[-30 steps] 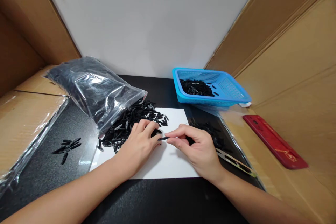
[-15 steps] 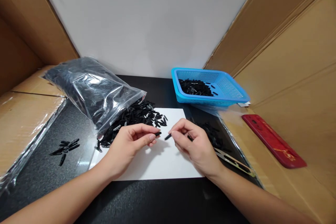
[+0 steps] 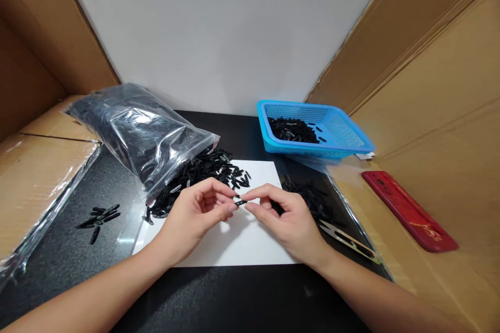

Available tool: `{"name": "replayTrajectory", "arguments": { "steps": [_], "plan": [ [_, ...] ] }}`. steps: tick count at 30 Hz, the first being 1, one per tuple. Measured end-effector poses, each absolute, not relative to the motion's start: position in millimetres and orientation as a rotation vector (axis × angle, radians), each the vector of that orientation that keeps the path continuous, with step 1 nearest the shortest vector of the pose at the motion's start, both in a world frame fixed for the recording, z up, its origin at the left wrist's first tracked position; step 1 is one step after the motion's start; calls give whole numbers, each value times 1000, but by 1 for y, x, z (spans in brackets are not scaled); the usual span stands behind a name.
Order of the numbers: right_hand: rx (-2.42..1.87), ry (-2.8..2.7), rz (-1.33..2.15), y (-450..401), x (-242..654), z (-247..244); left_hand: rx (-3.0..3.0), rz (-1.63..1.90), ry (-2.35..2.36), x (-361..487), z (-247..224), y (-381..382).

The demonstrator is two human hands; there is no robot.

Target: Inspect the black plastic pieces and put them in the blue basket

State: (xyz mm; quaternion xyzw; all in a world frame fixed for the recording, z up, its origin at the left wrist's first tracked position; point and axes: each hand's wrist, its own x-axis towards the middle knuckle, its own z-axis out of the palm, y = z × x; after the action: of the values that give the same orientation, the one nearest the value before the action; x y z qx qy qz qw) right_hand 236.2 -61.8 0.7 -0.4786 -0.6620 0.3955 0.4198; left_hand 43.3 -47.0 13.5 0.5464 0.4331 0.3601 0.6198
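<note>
My left hand [image 3: 201, 212] pinches the left end of a small black strip [image 3: 240, 203] with tiny light marks or holes along it. From the other side, the thumb and index finger of my right hand [image 3: 287, 218] close on its right end. A second dark bit shows just above it between the fingertips; whether it is a separate piece I cannot tell. Both hands hover over a white sheet [image 3: 234, 250]. Behind my left hand lies a heap of similar black pieces [image 3: 207, 169], spilling beside a clear plastic bag [image 3: 136, 132] full of dark contents.
A blue basket [image 3: 351, 140] with black pieces inside stands at the back right. More dark pieces [image 3: 312, 200] lie beyond my right hand, near thread snips [image 3: 351, 242]. A red case [image 3: 410, 210] rests on cardboard at right. A few strips [image 3: 99, 218] lie at left.
Half a second ago my hands were apart, each with a black piece at its fingertips. The right hand has moved left, and the fingertips now meet at the strip.
</note>
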Motion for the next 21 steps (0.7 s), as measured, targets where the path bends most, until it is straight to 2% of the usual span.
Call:
{"name": "replayTrajectory", "arguments": {
  "steps": [4, 9, 21],
  "plan": [
    [-1253, -1585, 1002, -61, 237, 1, 1721, 756, 1109, 39, 8, -43],
    [-1259, -1452, 1102, -60, 236, 3, 2439, 504, 1260, 38, -3, -38],
    [-1235, -1340, 1247, -62, 233, 4, 2636, 394, 1219, 38, -11, -35]
  ]
}}
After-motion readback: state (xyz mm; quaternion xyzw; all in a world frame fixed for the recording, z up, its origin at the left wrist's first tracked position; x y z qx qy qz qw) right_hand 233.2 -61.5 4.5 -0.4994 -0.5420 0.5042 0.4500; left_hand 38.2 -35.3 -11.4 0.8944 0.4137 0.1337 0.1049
